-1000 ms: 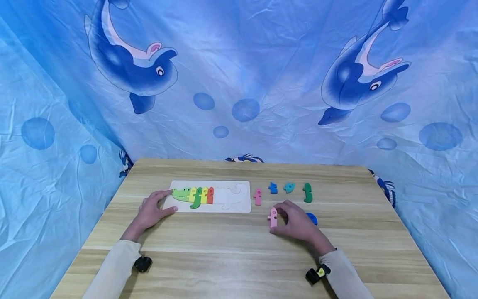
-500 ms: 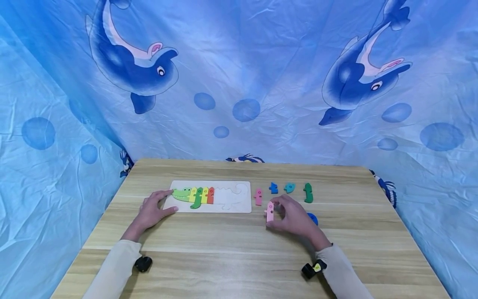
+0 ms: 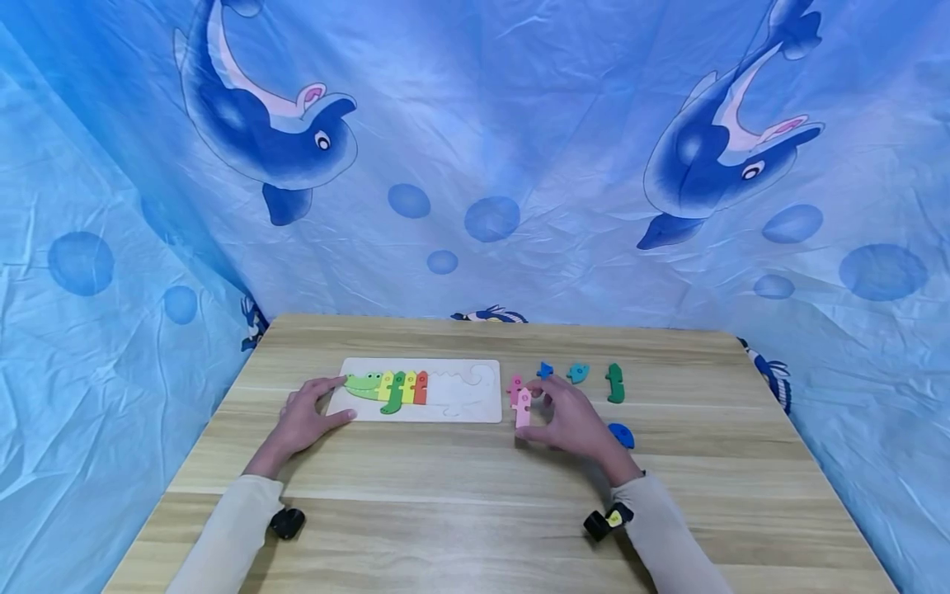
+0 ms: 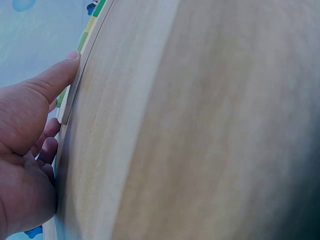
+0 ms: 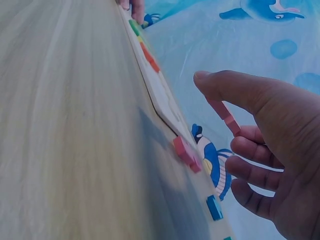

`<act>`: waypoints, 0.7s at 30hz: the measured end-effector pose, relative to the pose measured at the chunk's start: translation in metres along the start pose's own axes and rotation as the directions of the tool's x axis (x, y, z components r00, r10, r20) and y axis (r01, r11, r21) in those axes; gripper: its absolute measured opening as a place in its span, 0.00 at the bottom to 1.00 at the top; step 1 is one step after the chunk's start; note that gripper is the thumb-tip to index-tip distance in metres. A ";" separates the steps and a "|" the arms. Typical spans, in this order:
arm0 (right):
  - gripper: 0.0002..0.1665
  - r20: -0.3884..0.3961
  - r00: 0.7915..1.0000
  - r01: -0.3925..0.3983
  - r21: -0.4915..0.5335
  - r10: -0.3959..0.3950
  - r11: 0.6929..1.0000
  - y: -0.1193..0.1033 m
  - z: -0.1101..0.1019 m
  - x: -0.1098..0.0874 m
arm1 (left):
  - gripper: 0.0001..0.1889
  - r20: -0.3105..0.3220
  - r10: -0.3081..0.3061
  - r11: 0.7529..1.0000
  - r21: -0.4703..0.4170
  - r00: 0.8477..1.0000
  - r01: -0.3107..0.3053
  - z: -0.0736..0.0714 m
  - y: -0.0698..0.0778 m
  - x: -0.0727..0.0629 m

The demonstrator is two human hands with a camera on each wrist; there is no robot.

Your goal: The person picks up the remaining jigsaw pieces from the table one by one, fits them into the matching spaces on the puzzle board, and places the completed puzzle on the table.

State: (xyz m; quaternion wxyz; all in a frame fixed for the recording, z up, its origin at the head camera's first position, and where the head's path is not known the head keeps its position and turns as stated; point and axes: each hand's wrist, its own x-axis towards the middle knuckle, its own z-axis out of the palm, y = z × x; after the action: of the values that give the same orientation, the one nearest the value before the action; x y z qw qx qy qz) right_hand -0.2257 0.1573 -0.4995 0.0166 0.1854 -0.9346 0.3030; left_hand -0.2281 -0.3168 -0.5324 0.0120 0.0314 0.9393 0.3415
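Note:
My right hand (image 3: pixel 577 421) pinches a light pink puzzle piece (image 3: pixel 523 409) between thumb and fingers, raised over the table right of the puzzle board (image 3: pixel 467 411). The piece (image 5: pixel 224 116) shows below the thumb in the right wrist view. Behind it lies a darker pink piece (image 3: pixel 514 386), partly covered in the head view. My left hand (image 3: pixel 303 419) rests at the board's left end, its thumb on the near edge and a finger by the green crocodile head (image 3: pixel 362 387). On the board, yellow, green and red pieces (image 3: pixel 420 388) follow the head; the rest shows a drawn outline.
Loose pieces lie right of the board: a small blue piece (image 3: pixel 545 370), a teal piece (image 3: pixel 578 373), a green piece (image 3: pixel 615 384), and a round-edged blue piece (image 3: pixel 622 436) beside the right wrist. A dolphin-print curtain (image 3: pixel 475 165) hangs behind the wooden table (image 3: pixel 445 511).
My right hand has moved left and slightly away from me with the light pink piece, nearing the board and the darker pink piece. The left hand stays in place on the board.

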 end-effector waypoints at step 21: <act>0.43 -0.006 0.999 0.032 0.041 -0.031 0.999 -0.020 0.008 0.030 | 0.41 0.006 -0.011 1.000 -0.006 1.000 0.011 0.001 -0.001 0.002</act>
State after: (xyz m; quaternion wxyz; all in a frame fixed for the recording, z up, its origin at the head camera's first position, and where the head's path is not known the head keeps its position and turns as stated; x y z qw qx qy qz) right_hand -0.2453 0.1278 -0.4901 0.0201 0.1996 -0.9252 0.3222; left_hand -0.2305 -0.3165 -0.5338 0.0170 0.0270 0.9384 0.3441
